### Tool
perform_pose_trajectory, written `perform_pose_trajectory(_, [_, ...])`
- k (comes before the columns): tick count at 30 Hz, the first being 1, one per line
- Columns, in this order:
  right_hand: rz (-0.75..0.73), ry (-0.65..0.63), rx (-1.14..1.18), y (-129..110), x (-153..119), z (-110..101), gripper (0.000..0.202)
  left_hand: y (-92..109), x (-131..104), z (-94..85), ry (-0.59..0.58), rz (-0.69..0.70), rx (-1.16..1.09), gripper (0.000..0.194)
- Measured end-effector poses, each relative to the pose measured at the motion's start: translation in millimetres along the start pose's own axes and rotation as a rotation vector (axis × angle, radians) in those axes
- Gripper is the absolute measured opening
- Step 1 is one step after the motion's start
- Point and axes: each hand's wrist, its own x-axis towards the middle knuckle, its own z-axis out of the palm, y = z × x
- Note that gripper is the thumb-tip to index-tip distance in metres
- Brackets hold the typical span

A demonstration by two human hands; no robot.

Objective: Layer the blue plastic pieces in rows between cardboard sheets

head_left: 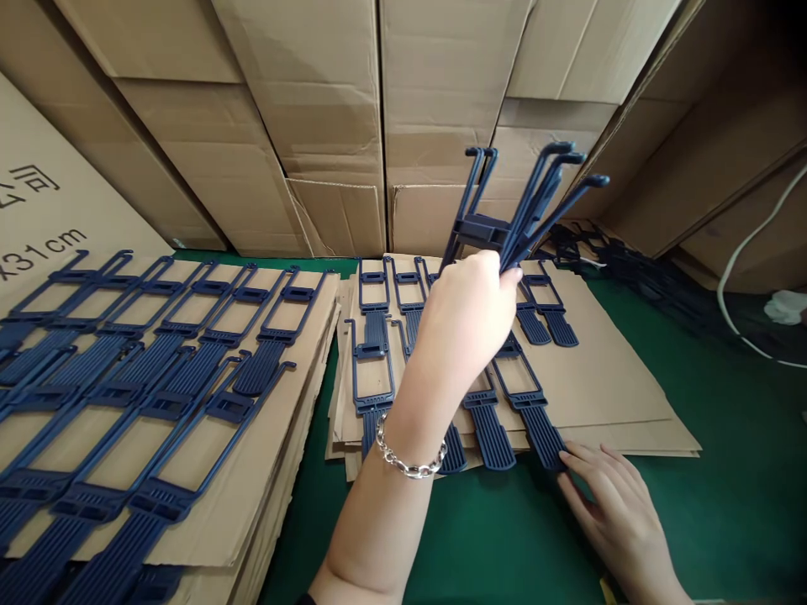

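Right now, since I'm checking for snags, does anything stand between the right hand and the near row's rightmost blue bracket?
Nothing visible does: the right hand touches the blue bracket at its ribbed end. The left hand, holding other brackets, is farther back.

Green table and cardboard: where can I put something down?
Green tabletop is bare between the left forearm and right hand. The middle cardboard is bare right of its blue parts. The left cardboard stack is crowded with more.
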Motion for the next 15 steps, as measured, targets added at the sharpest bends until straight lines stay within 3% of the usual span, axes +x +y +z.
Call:
perform_pose_trajectory(6, [0.088,-0.031,0.084,-0.5,-0.6,2.8,0.027,10.5,-13.5,-1.0,-0.177,0.115,0.131,0.025])
perform_pose_trajectory(10, [0.32,0.132,0.182,-5.5,2.4,-0.4,0.044,11.7,-23.4,-7.6,-0.386,0.263,0.183,0.031])
perform_pose_trajectory(13, [0.562,0.292,0.401,-10.0,17.2,-8.0,0.053,14.3,-27.5,-8.2,-0.526,0.327,0.144,0.034])
perform_pose_trajectory(15, [0.64,0.365,0.579,-10.7,32.3,-15.2,0.059,17.4,-29.8,-5.6,-0.579,0.348,0.095,0.034])
